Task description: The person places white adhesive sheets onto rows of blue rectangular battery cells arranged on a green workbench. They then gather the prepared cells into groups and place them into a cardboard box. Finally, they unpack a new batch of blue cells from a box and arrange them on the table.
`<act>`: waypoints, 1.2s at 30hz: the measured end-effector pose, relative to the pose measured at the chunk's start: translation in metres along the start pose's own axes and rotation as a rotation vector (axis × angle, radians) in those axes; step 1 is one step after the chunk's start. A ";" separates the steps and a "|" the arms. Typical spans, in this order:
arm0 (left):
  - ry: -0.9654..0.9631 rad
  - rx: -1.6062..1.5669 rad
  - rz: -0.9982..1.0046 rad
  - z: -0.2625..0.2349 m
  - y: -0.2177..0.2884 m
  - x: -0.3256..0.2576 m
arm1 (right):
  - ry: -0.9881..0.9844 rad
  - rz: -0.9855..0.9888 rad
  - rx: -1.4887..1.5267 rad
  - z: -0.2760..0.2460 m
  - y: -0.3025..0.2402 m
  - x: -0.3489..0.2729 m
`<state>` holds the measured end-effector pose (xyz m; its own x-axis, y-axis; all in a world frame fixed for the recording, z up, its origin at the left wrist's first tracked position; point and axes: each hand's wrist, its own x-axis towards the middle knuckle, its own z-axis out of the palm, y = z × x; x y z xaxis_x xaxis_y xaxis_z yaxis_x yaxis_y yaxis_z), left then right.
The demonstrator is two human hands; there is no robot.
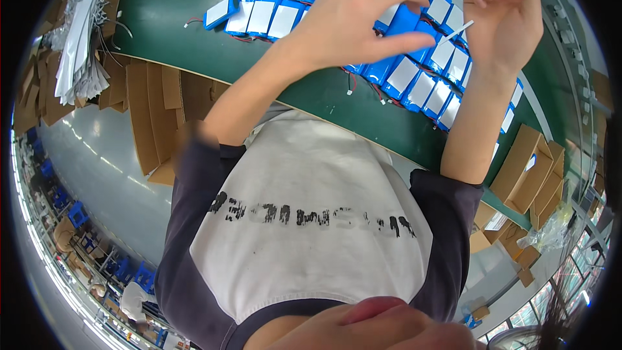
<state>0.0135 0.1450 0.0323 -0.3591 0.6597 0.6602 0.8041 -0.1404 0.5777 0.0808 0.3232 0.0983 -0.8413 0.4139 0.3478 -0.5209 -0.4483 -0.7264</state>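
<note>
Several flat blue battery packs (pixel 283 18), most with a white face and thin wires with small plugs, lie in rows on the green table. Over the middle of the rows is my left hand (pixel 363 16), its thumb stretched away from the bent fingers. Between thumb and fingers a bare blue pack (pixel 403 21) shows; whether the hand touches it I cannot tell. Farther right, my right hand (pixel 502 19) is raised, palm showing and fingers loosely bent apart, with nothing visible in it. A narrow white strip (pixel 457 32) slants over the packs beside that hand.
At the left table end hangs a bundle of white strips (pixel 83 45) above cardboard pieces (pixel 152 110). Open cardboard boxes (pixel 523 168) stand at the right end, near clear plastic wrap (pixel 547 230). Blue stools (pixel 78 214) and another person (pixel 135 301) are in the far lower left.
</note>
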 end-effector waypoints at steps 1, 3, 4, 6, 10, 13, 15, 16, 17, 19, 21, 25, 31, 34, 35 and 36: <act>0.087 0.023 0.066 0.003 0.006 0.001 | 0.027 0.068 -0.036 0.008 -0.007 -0.001; 0.082 -0.002 0.060 0.010 0.015 0.001 | -0.009 0.178 0.308 -0.037 0.010 0.011; 0.082 -0.005 0.050 0.014 0.017 -0.002 | -0.032 0.159 0.318 -0.037 0.014 0.010; 0.085 -0.067 -0.042 0.020 0.021 -0.004 | -0.080 0.045 0.175 -0.012 0.014 0.001; 0.130 -0.471 -0.374 0.024 0.024 -0.009 | -0.187 0.172 0.257 -0.015 0.010 0.000; -0.036 -0.223 -0.288 -0.016 0.020 -0.020 | 0.043 0.066 0.003 -0.004 0.006 -0.005; 0.004 -0.105 -0.242 -0.053 0.017 -0.032 | -0.022 0.056 -0.014 -0.030 -0.003 0.001; 0.098 0.062 -0.210 -0.077 0.010 -0.039 | 0.004 0.040 -0.037 -0.034 -0.007 0.000; 0.194 0.215 -0.169 -0.104 0.001 -0.046 | 0.001 0.026 -0.104 -0.034 -0.010 -0.003; 0.210 0.543 -0.238 -0.192 -0.014 -0.061 | 0.013 0.011 -0.247 -0.030 -0.010 -0.004; 0.412 0.570 -0.488 -0.267 -0.026 -0.080 | -0.010 0.036 -0.272 -0.026 -0.009 -0.004; 0.472 0.902 -0.632 -0.417 -0.063 -0.115 | -0.006 0.036 -0.409 -0.015 0.001 0.000; 0.122 0.973 -0.843 -0.482 -0.153 -0.143 | 0.018 0.028 -0.519 -0.008 0.009 0.001; 0.100 1.016 -1.013 -0.476 -0.188 -0.147 | 0.029 0.022 -0.541 -0.009 0.009 -0.001; 0.083 1.086 -1.015 -0.479 -0.192 -0.153 | 0.032 0.015 -0.545 -0.010 0.011 -0.001; 0.065 1.146 -1.011 -0.476 -0.196 -0.153 | 0.036 0.011 -0.555 -0.009 0.010 -0.002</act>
<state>-0.3145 -0.2797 0.0469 -0.9597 0.0887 0.2668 0.1283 0.9826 0.1347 0.0783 0.3257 0.0849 -0.8359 0.4425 0.3248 -0.3491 0.0280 -0.9367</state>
